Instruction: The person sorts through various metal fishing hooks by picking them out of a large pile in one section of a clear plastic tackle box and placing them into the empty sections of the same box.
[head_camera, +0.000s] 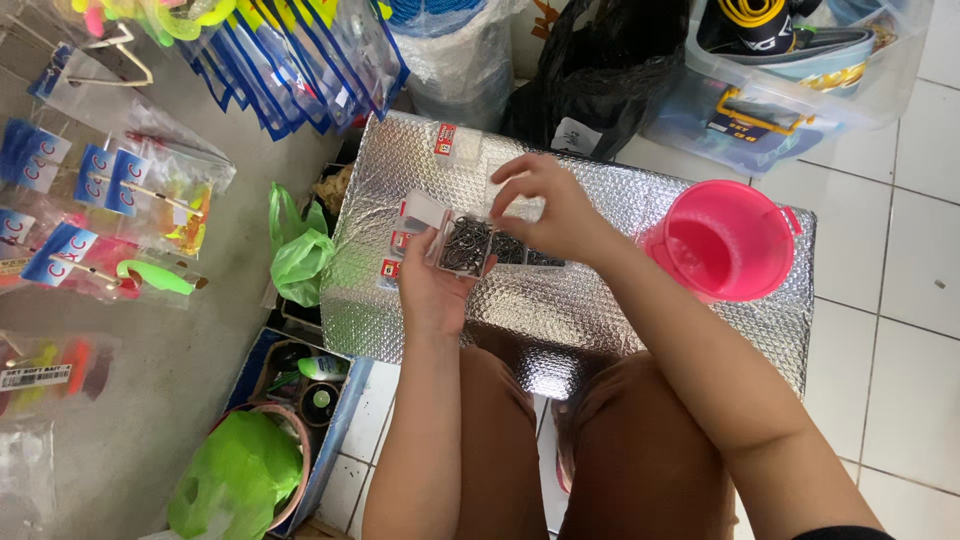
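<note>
Head view, looking straight down over my knees: my left hand (432, 285) cradles a small clear plastic compartment box of dark metal fish hooks (470, 245) from underneath, palm up, fingers curled around its near edge, so that hand is closed on the box. The box sits just above the silver bubble-foil covered surface (560, 300) in front of me, roughly at its middle, tilted a little toward me. Its thin clear lid (425, 210) stands open on the left side.

My right hand (545, 205) hangs over the far end of the box, thumb and forefinger pinched together right at the top of the compartments. Whether there is a hook between those fingertips I cannot tell; anything there is too small to make out. So: pinched shut, contents unknown.

My read is that I am in the middle of sorting or picking hooks at the open box. The next move, as I judge it, calls for a fine, steady pinch and a level box, because those hooks are tiny, sharp and tangle easily, and a tip of the left hand could spill a compartment.

Around me: a small red-and-white labelled packet (446, 138) lies on the foil farther off, a pink plastic bucket (725, 240) stands at the right end of the foil, and packaged soft lures (120, 180) hang on the wall to my left. A green plastic bag (298, 262) lies beside the foil's left edge.
</note>
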